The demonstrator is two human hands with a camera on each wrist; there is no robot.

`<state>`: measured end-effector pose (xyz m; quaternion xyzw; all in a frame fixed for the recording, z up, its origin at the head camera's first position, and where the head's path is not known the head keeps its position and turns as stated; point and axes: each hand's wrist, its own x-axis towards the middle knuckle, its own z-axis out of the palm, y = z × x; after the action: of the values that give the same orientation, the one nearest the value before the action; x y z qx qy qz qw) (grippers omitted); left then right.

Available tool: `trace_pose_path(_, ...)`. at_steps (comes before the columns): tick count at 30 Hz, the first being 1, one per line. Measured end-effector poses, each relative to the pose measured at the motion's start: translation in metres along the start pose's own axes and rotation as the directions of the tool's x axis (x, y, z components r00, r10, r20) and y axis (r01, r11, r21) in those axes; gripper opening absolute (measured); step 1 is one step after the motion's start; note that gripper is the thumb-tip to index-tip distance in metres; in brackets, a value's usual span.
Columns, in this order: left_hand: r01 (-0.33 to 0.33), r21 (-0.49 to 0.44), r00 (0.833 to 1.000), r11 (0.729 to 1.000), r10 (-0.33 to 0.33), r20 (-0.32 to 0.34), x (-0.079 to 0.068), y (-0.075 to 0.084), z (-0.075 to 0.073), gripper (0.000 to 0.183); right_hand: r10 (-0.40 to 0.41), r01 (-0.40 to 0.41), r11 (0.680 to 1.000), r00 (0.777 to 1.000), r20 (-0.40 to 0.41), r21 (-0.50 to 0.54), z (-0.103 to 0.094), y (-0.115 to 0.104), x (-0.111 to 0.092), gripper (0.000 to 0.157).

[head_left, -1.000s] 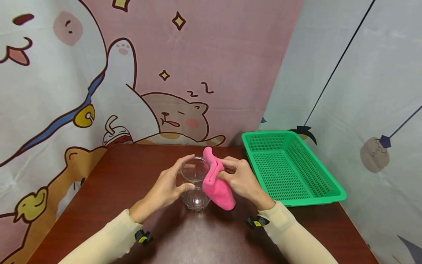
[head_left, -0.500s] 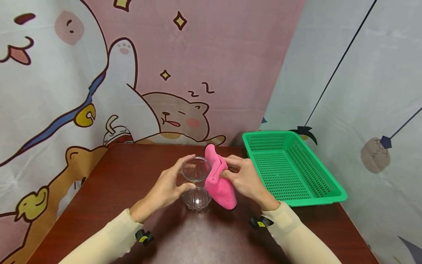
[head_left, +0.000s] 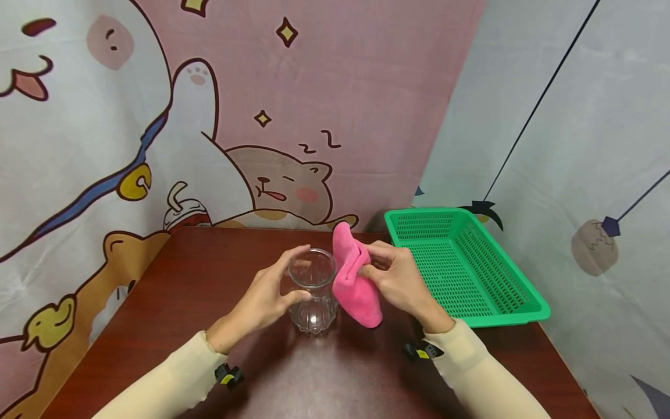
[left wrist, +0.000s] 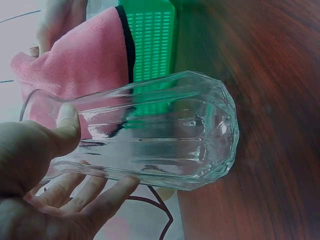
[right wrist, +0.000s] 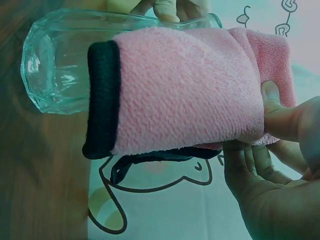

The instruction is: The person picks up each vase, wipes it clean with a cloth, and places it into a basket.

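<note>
A clear glass vase (head_left: 314, 314) with a round rim and ribbed lower body stands upright on the table. My left hand (head_left: 262, 294) holds it round the neck from the left, thumb in front and fingers behind. In the left wrist view, the thumb presses the glass (left wrist: 165, 135) near its upper end. My right hand (head_left: 398, 279) pinches a folded pink cloth (head_left: 358, 299) between thumb and fingers, just right of the vase. Black edging (right wrist: 103, 100) runs along the cloth's lower end in the right wrist view, where the cloth overlaps part of the glass.
A green perforated plastic basket (head_left: 502, 320) sits at the right of the dark red wooden table (head_left: 225, 262), just beyond my right hand. A cartoon-printed curtain (head_left: 366, 116) hangs right behind the table's far edge.
My right hand has drawn the pink cloth to the right and slightly up, widening the gap from the vase's rim. My left hand and the vase have stayed in place.
</note>
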<state>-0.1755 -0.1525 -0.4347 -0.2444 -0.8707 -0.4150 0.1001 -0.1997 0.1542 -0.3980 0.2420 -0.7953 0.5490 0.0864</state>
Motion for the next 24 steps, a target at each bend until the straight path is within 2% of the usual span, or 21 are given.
trace_pose_path(15, -0.007, -0.008, 1.000, 1.000, 0.007, 0.001, 0.000, 0.000, 0.000, 0.102, -0.014, 0.014, 1.000, 1.000, -0.007, -0.005, -0.011, -0.004, 0.001, 0.042)
trace_pose_path(17, -0.007, -0.009, 1.000, 1.000, 0.007, 0.001, 0.000, -0.001, 0.000, 0.102, -0.023, 0.022, 0.998, 1.000, -0.011, -0.051, -0.012, -0.004, 0.001, 0.042)
trace_pose_path(20, -0.008, -0.011, 1.000, 1.000, 0.008, 0.000, 0.000, -0.001, 0.000, 0.102, -0.048, 0.045, 0.983, 0.999, -0.010, -0.177, -0.014, -0.001, -0.001, 0.042)
trace_pose_path(24, -0.009, -0.015, 1.000, 1.000, 0.009, -0.002, -0.001, -0.001, 0.000, 0.102, -0.105, 0.104, 0.933, 0.994, 0.014, -0.344, -0.015, 0.004, -0.004, 0.046)
